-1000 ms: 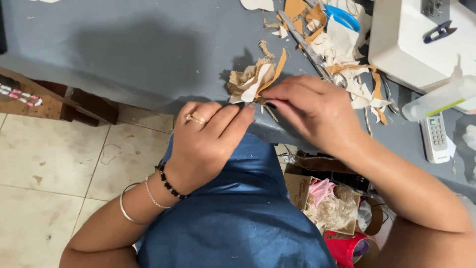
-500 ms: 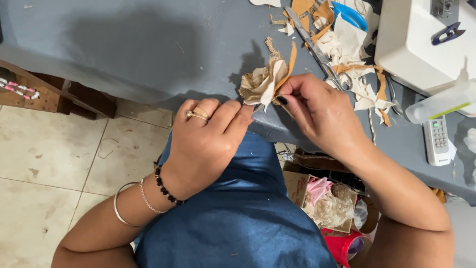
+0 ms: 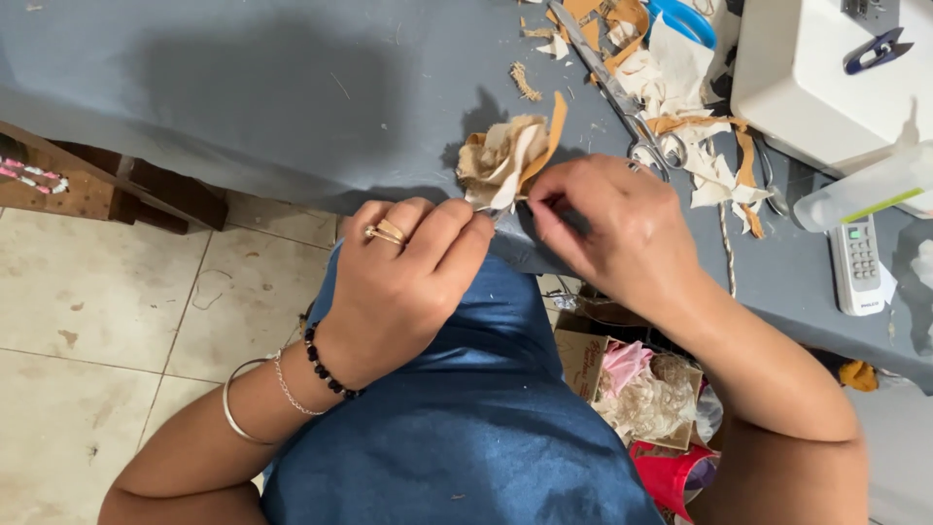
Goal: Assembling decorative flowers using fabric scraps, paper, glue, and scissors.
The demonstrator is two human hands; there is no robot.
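Observation:
A beige fabric flower [image 3: 501, 160] with a tan strip curling off its top is held just over the near edge of the grey-covered table [image 3: 292, 87]. My left hand [image 3: 403, 282], with a ring and bracelets, pinches the flower's base from below. My right hand [image 3: 612, 228] grips the same base from the right, fingers closed around it. What lies between the fingers is hidden.
Fabric scraps [image 3: 680, 78], long scissors [image 3: 622, 102] and blue-handled scissors [image 3: 680, 19] lie on the table behind the flower. A white sewing machine [image 3: 826, 78], a remote control [image 3: 857, 264] and a plastic bottle [image 3: 865, 194] sit at right. A cardboard box of fabric [image 3: 632, 389] stands on the floor.
The flower has been turned and drawn tighter, looking more rolled than a second ago. Both hands stay at its base and have shifted slightly.

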